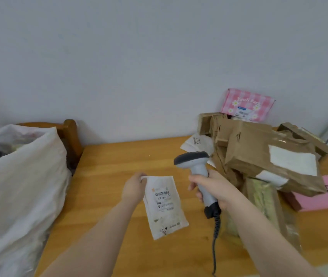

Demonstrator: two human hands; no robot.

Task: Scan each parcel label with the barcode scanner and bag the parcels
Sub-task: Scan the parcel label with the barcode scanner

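Note:
My left hand pinches the top left corner of a flat white parcel and holds it above the wooden table, barcode label facing up. My right hand grips the handle of a grey barcode scanner. The scanner's dark head sits just right of and above the parcel, and its coiled cable hangs down toward the table's front edge. A large white bag stands open at the left of the table.
A heap of brown paper-wrapped parcels fills the table's right side, with a pink checked box at the back and a flat pink parcel at the right. Another white parcel lies behind the scanner. A wooden chair back stands behind the bag.

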